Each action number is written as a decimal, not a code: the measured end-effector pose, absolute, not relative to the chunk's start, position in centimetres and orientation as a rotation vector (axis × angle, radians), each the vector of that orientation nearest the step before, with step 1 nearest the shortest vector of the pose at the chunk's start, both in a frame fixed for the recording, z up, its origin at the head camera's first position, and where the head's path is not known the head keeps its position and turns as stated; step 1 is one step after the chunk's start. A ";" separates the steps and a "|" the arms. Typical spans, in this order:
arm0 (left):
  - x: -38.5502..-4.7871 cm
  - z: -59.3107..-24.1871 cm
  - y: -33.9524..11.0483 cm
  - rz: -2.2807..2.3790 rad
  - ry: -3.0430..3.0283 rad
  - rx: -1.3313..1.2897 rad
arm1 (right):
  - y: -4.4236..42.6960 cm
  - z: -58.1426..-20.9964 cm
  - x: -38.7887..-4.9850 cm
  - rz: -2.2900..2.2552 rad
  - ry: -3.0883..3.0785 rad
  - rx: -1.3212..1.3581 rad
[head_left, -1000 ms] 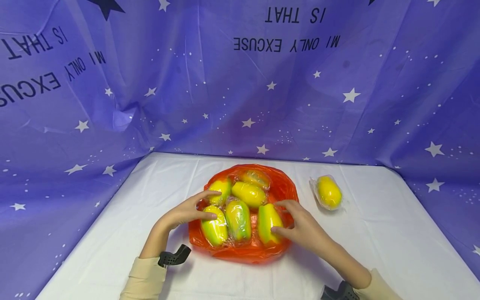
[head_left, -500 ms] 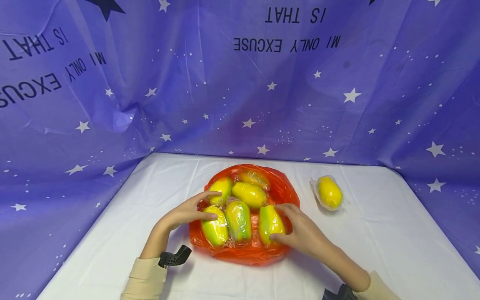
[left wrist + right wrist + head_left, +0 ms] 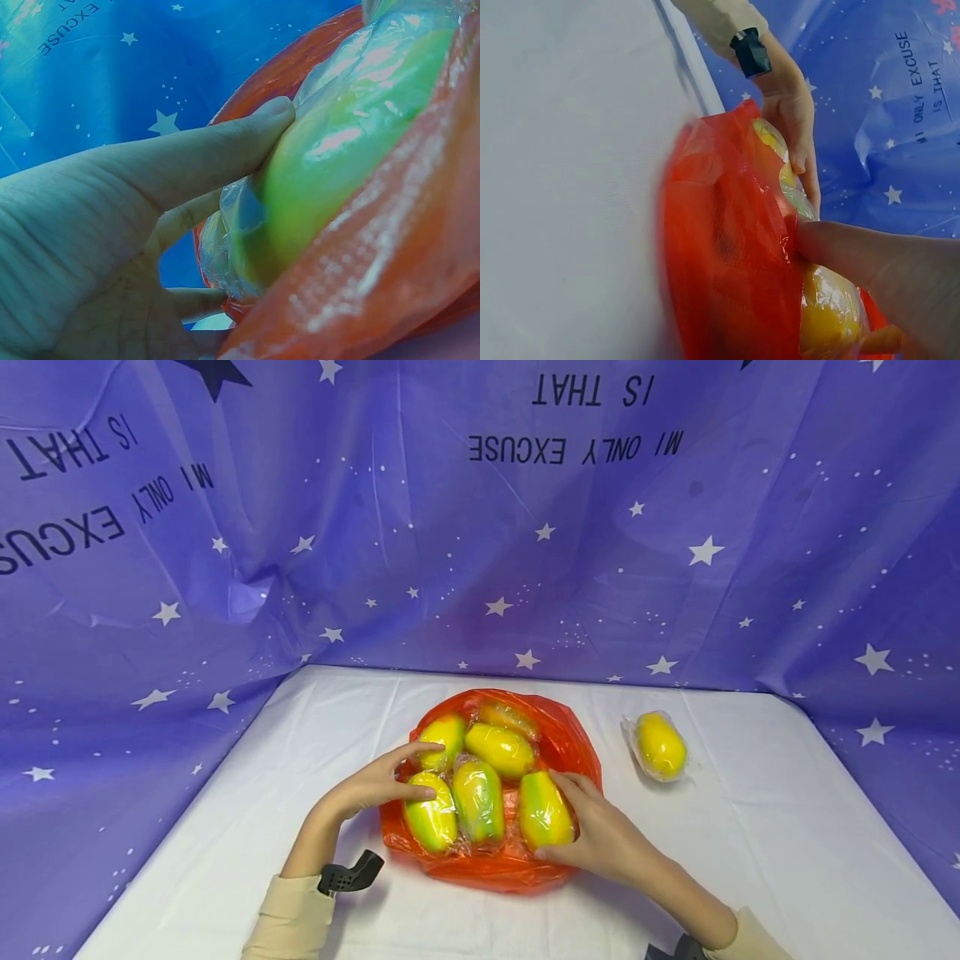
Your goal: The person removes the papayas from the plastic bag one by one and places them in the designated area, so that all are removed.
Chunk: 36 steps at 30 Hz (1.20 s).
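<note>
A red plastic bag lies with its mouth wide, holding several yellow-green, papaya-like fruits in clear wrap. My right hand spans the rightmost wrapped fruit, thumb at its near end and fingertips at its far end. On the bag's left side, my left hand rests its straight thumb on the front left fruit and a finger on the fruit behind it. In the left wrist view the thumb touches the wrapped fruit; other fingers are partly hidden behind it.
One more wrapped yellow fruit lies apart on the white tablecloth, right of the bag. Purple star-printed cloth rises behind the table and along both sides. A dark device sits on the left wrist.
My right hand has closed in round the rightmost fruit, its thumb sliding toward the near end. That fruit and the bag have shifted slightly right. My left hand stays nearly still.
</note>
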State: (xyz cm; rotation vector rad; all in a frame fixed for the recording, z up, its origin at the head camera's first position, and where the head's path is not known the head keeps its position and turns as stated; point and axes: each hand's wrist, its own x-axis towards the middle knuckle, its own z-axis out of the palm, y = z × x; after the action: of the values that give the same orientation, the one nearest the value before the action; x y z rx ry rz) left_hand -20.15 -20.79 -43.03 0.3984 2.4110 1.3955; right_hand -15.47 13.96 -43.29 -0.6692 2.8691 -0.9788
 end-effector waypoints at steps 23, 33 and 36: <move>-20.1 -42.9 -20.8 1.382 2.418 0.401 | 14.1 -44.2 -15.4 -1.266 2.692 -0.458; -20.0 -43.0 -20.8 1.377 2.422 0.392 | 14.6 -43.8 -15.4 -1.446 2.615 -0.471; -20.1 -43.0 -20.8 1.377 2.425 0.397 | 14.7 -43.3 -15.3 -1.484 2.599 -0.472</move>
State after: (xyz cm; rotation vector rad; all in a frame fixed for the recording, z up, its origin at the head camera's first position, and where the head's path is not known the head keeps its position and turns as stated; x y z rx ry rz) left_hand -20.06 -20.81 -43.04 0.3972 2.4252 1.3765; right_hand -15.32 14.67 -43.29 -0.4717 2.5988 -1.4840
